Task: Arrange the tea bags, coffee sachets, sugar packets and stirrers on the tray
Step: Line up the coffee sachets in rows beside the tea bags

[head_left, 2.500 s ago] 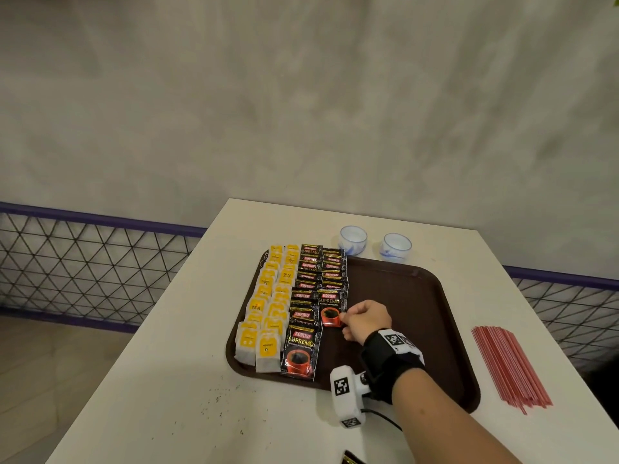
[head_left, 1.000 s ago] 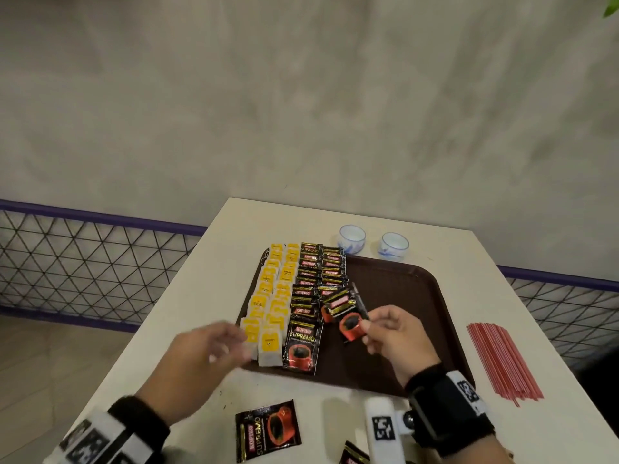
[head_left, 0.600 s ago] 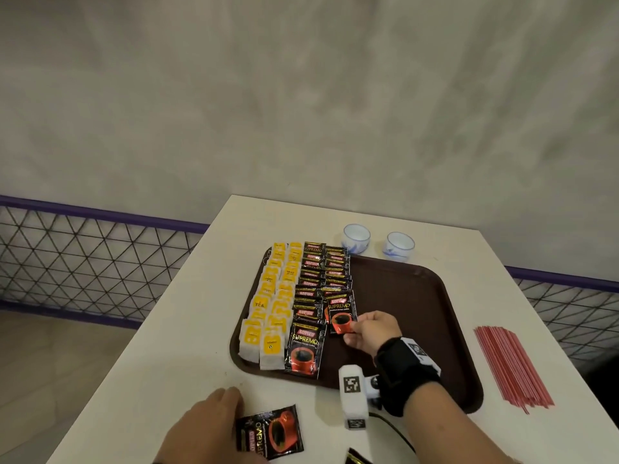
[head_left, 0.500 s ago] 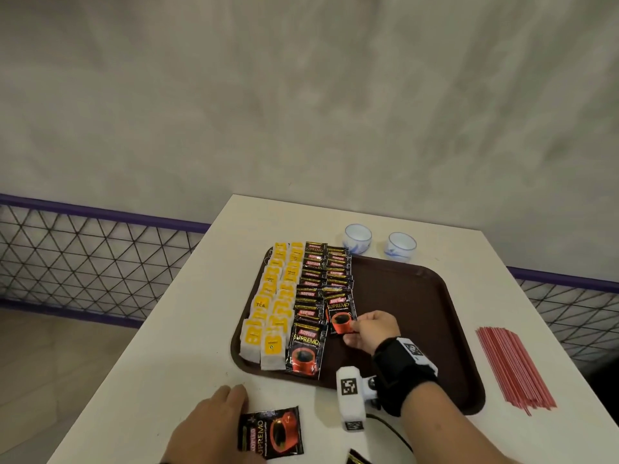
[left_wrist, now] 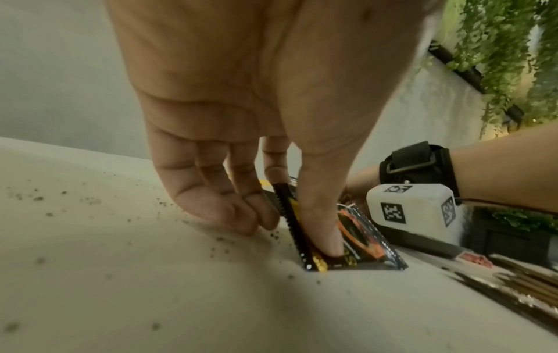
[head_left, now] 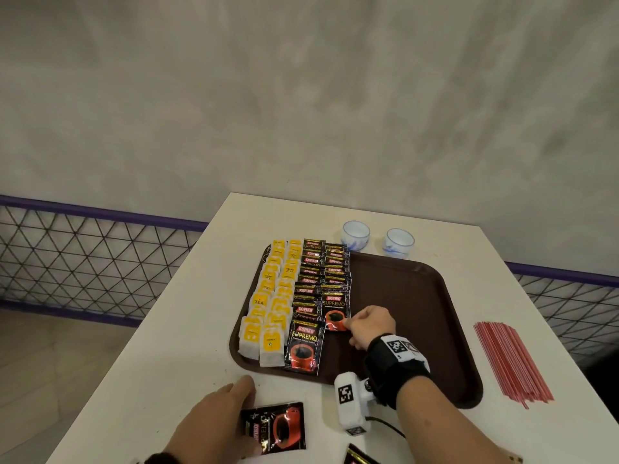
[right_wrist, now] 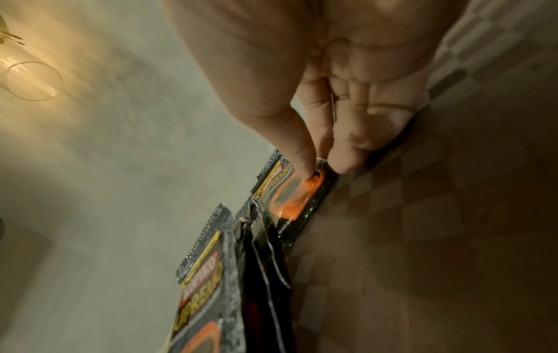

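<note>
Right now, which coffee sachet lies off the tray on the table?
The coffee sachet under the left hand: that sachet lies on the white table near the tray; the others sit in rows on the tray.

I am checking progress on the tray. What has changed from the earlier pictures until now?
The right hand lifted one black coffee sachet askew, then laid it straight at the near end of the second sachet column, which it still pinches. The left hand came in and took hold of a loose coffee sachet on the white table. Yellow tea bags, red stirrers and brown plastic tray stayed put.
</note>
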